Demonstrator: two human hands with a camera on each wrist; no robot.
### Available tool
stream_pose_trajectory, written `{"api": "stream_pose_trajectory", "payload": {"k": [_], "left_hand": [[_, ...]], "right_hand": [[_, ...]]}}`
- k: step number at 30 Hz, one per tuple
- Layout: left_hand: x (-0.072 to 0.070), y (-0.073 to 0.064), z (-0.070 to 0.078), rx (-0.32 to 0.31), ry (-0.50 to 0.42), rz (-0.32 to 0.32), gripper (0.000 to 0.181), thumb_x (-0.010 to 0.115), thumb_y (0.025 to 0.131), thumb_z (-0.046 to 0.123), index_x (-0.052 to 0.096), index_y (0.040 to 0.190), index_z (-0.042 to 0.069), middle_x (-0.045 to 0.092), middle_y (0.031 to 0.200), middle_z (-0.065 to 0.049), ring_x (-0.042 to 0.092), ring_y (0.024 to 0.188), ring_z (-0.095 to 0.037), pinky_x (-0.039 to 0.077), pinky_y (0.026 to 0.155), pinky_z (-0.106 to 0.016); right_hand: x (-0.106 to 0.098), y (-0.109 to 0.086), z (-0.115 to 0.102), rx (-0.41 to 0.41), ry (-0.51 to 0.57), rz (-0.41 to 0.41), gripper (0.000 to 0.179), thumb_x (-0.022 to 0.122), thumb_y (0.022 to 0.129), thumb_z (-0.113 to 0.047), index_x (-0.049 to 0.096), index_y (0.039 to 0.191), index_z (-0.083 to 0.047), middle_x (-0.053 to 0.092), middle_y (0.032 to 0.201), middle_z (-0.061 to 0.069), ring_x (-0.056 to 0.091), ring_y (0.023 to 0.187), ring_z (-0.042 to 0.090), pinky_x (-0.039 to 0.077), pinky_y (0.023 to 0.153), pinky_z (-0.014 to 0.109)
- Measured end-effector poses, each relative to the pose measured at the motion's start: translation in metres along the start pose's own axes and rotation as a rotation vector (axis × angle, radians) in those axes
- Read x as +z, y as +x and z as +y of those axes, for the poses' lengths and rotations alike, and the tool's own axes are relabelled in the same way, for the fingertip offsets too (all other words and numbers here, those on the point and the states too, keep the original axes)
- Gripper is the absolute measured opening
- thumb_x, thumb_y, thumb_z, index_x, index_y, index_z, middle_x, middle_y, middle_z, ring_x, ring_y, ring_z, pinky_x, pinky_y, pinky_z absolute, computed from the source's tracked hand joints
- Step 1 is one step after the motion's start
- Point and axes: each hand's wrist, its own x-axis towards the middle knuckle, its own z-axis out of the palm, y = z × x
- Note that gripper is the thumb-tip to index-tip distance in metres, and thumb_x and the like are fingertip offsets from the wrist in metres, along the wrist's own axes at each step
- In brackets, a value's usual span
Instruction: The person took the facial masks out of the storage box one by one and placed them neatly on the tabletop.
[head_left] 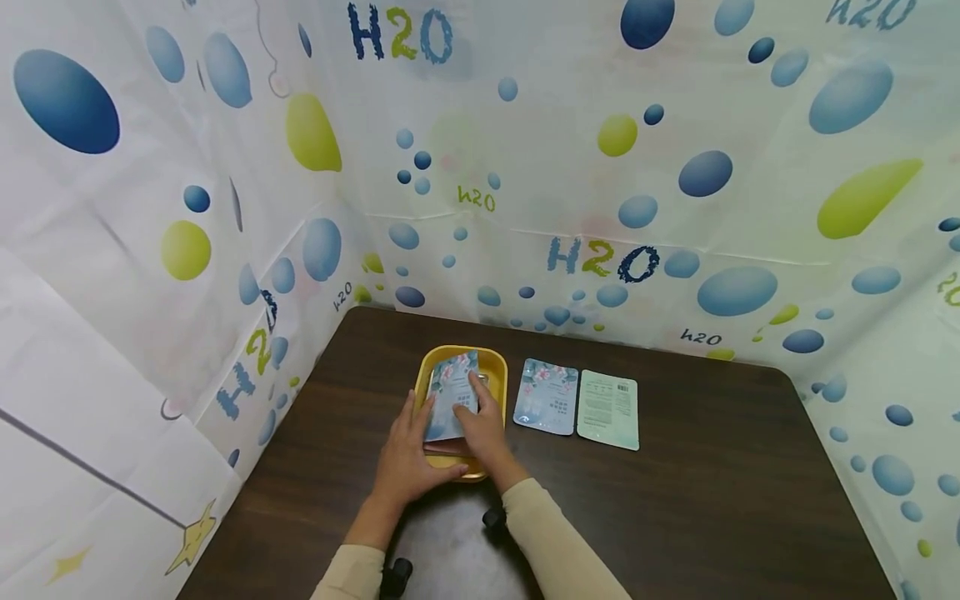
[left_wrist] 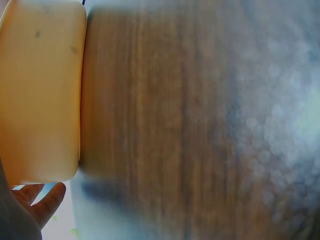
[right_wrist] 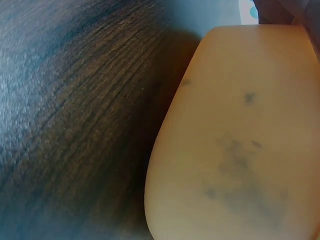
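Note:
A yellow tray (head_left: pixel 500 375) stands at the table's front left, and its outer wall (left_wrist: pixel 42 95) fills part of the left wrist view. Inside it lies a blue floral sachet (head_left: pixel 450 392) over a reddish-brown flat piece (head_left: pixel 447 447). My left hand (head_left: pixel 408 458) spreads along the tray's left side, fingertips by the sachet's left edge, thumb across the front. From the right, my right hand (head_left: pixel 486 427) touches the sachet's printed face with thumb and index finger. Its other fingers are mostly hidden. The right wrist view mainly catches the tray's wall (right_wrist: pixel 230 120).
Right of the tray, a blue floral sachet (head_left: pixel 546 396) and a pale green sachet (head_left: pixel 608 410) with printed text lie side by side. The dark wooden table (head_left: pixel 712 500) extends rightward. Printed white sheeting (head_left: pixel 525 167) hangs behind and at the sides.

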Motion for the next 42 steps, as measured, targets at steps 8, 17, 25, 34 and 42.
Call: {"api": "stream_pose_trajectory", "payload": {"k": [8, 17, 25, 34, 42], "left_hand": [[0.001, 0.001, -0.002, -0.01, -0.028, -0.002, 0.121, 0.086, 0.062, 0.069, 0.035, 0.16, 0.021, 0.023, 0.169, -0.019, 0.042, 0.142, -0.05, 0.049, 0.097, -0.07], [0.0, 0.002, -0.001, -0.047, -0.026, -0.039, 0.122, 0.082, 0.061, 0.075, 0.032, 0.161, 0.025, 0.019, 0.171, -0.015, 0.039, 0.144, -0.05, 0.046, 0.102, -0.07], [0.0, 0.002, -0.001, -0.05, -0.03, -0.039, 0.122, 0.081, 0.062, 0.077, 0.031, 0.161, 0.026, 0.019, 0.171, -0.015, 0.039, 0.145, -0.05, 0.046, 0.102, -0.07], [0.002, 0.002, -0.002, -0.053, -0.039, -0.037, 0.123, 0.083, 0.061, 0.074, 0.03, 0.162, 0.026, 0.018, 0.171, -0.014, 0.039, 0.145, -0.049, 0.045, 0.102, -0.071], [0.001, 0.001, -0.001, -0.033, -0.035, -0.02, 0.124, 0.085, 0.061, 0.072, 0.031, 0.161, 0.024, 0.019, 0.171, -0.015, 0.04, 0.144, -0.05, 0.046, 0.1, -0.071]], "right_hand": [[-0.013, 0.003, -0.01, -0.018, -0.029, 0.037, 0.064, 0.059, 0.099, -0.014, 0.038, 0.159, -0.02, 0.037, 0.165, 0.008, 0.038, 0.151, 0.032, 0.032, 0.122, 0.053], [-0.03, 0.013, -0.02, -0.064, 0.013, 0.09, 0.063, 0.059, 0.097, -0.01, 0.04, 0.157, -0.012, 0.036, 0.166, 0.009, 0.031, 0.155, 0.032, 0.027, 0.124, 0.051], [-0.042, 0.018, -0.029, -0.08, -0.008, 0.122, 0.063, 0.055, 0.097, -0.006, 0.042, 0.157, -0.018, 0.037, 0.165, 0.005, 0.033, 0.154, 0.03, 0.032, 0.122, 0.049], [-0.054, 0.023, -0.039, -0.093, -0.009, 0.142, 0.065, 0.055, 0.096, -0.002, 0.041, 0.157, -0.019, 0.037, 0.165, 0.005, 0.042, 0.148, 0.029, 0.041, 0.117, 0.047], [-0.065, 0.025, -0.048, -0.089, -0.001, 0.175, 0.066, 0.057, 0.096, -0.001, 0.041, 0.158, -0.02, 0.037, 0.165, 0.004, 0.049, 0.139, 0.029, 0.047, 0.112, 0.047]]}}
